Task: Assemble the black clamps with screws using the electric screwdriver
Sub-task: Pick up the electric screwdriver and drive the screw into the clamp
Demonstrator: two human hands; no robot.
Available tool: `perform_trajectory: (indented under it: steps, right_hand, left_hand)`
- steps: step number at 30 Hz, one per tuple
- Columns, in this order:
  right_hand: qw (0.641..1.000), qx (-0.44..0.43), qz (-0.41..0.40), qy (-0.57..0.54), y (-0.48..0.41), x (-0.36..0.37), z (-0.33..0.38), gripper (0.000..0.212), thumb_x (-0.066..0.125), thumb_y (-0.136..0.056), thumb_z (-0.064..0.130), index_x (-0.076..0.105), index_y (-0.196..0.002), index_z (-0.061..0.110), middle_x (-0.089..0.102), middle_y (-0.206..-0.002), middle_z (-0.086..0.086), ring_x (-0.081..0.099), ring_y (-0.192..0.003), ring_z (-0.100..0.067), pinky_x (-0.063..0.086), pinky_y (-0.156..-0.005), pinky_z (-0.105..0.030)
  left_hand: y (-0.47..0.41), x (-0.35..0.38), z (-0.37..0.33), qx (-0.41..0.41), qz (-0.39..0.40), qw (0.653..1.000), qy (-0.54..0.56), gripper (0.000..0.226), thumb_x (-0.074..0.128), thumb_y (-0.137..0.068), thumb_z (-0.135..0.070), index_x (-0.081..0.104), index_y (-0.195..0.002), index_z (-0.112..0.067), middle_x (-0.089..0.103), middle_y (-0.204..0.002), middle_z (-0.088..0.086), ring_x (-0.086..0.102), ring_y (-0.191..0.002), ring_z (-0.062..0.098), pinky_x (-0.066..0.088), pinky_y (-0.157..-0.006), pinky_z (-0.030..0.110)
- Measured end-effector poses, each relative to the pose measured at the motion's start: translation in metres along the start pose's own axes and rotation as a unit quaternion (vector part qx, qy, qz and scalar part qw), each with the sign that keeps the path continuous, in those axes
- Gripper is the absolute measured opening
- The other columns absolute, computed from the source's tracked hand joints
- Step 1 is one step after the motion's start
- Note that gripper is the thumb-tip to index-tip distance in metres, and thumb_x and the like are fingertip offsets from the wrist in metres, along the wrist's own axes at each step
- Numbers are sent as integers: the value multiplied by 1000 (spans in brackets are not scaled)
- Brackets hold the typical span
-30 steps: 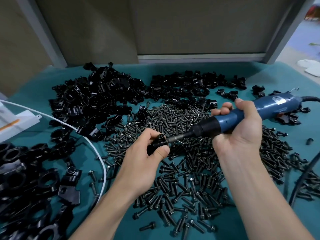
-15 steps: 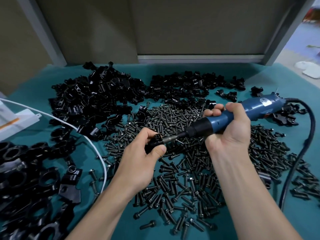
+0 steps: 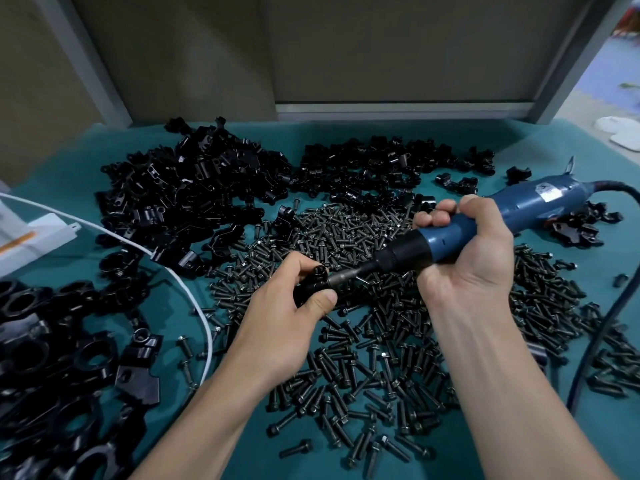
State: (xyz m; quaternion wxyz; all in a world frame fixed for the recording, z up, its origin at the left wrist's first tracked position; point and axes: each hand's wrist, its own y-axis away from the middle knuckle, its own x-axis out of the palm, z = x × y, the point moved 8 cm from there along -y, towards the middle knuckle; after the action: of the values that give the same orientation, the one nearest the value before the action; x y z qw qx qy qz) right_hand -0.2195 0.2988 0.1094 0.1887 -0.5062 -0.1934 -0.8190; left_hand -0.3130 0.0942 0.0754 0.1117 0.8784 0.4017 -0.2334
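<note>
Center of the frame: the left hand [image 3: 284, 317] pinches a small black clamp [image 3: 313, 284] between thumb and curled fingers. The right hand [image 3: 464, 258] is wrapped tight around the blue electric screwdriver [image 3: 485, 220], whose bit meets the clamp. Under both hands lies a big spread of screws [image 3: 363, 341] on the teal table [image 3: 450, 455]. More clamps are piled in the upper left [image 3: 194, 188] and lower left [image 3: 52, 358].

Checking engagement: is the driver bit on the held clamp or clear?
On it: the bit meets the clamp pinched by the left hand; depth cannot tell.
</note>
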Motion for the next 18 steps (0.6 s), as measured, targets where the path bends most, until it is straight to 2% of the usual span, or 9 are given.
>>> perform_trajectory:
  steps: [2, 6, 10, 15, 16, 18]
  right_hand:
    - [1000, -2, -1, 3, 1, 0, 0, 17, 51, -91, -6, 46, -94, 10, 55, -65, -6, 49, -50, -13, 48, -59, -29]
    - [1000, -6, -5, 7, 2, 0, 0, 16, 51, -91, -7, 47, -93, 9, 55, -65, -6, 49, -50, -13, 49, -58, -29]
    - [1000, -3, -4, 6, 2, -1, 0, 16, 51, -91, -6, 47, -92, 9, 56, -66, -6, 49, -51, -13, 50, -59, -29]
    - [1000, 1, -4, 4, 2, -1, -1, 16, 51, -91, -6, 47, -92, 9, 56, -66, -5, 50, -51, -13, 50, -59, -29]
    - [1000, 0, -5, 5, 2, -1, -1, 16, 51, -92, -6, 48, -91, 9, 56, -66, -5, 50, -50, -13, 50, -59, -29]
    - [1000, -1, -6, 6, 2, -1, -1, 16, 51, -92, -6, 48, -89, 9, 56, -66, -5, 50, -50, -13, 51, -59, -29]
  left_hand:
    - [0, 1, 0, 0, 2, 1000, -6, 18, 66, -101, -37, 50, -100, -44, 65, -101, -24, 49, -96, -26, 33, -71, 13]
    - [0, 1, 1, 4, 4, 1000, -10, 19, 67, -100, -37, 50, -98, -45, 65, -102, -24, 48, -101, -24, 33, -73, 13]
    - [0, 1, 0, 6, 1, 1000, -13, 20, 67, -100, -37, 49, -98, -45, 64, -100, -24, 49, -99, -22, 33, -71, 14]
    - [1, 2, 0, 2, 5, 1000, -17, 18, 66, -100, -38, 50, -100, -45, 62, -106, -27, 45, -99, -32, 32, -76, 10]
    - [1, 2, 0, 1, 5, 1000, -16, 18, 66, -100, -39, 50, -101, -46, 62, -109, -27, 47, -101, -29, 32, -78, 10]
    - [1, 2, -1, 2, 4, 1000, -9, 18, 65, -100, -39, 50, -103, -48, 64, -117, -24, 54, -109, -14, 37, -83, 18]
